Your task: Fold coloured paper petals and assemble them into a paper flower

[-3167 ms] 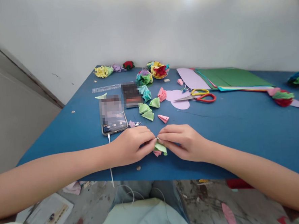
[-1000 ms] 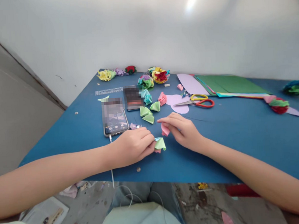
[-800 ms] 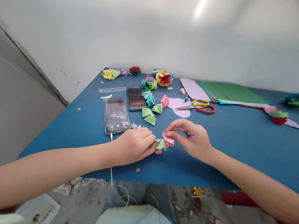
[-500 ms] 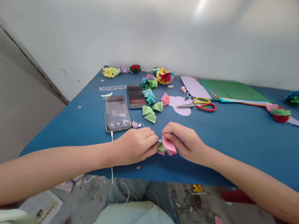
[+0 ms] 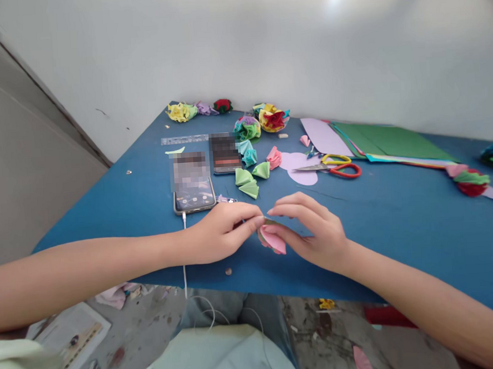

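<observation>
Just over the front part of the blue table, both hands meet at a small paper flower (image 5: pixel 274 241) with pink and green petals. My left hand (image 5: pixel 226 230) pinches its upper left edge between thumb and fingers. On the other side, my right hand (image 5: pixel 316 230) has its thumb against the pink paper and its fingers bent over the top. Part of the flower is hidden behind the fingers. Folded green paper petals (image 5: pixel 246 181), a crumpled pink petal (image 5: pixel 274 158) and blue petals (image 5: pixel 248 153) lie beyond the hands.
Scissors (image 5: pixel 333 167) rest partly on a lilac paper shape (image 5: pixel 304 176). A phone (image 5: pixel 195 201) with a white cable (image 5: pixel 185 277) and a second phone (image 5: pixel 227 166) lie left. Coloured sheets (image 5: pixel 394 142) sit right; finished paper flowers (image 5: pixel 274 119) stand by the wall.
My left hand has turned so its thumb shows at the flower. My right fingers have straightened and lifted slightly from the pink paper. The view has shifted a little.
</observation>
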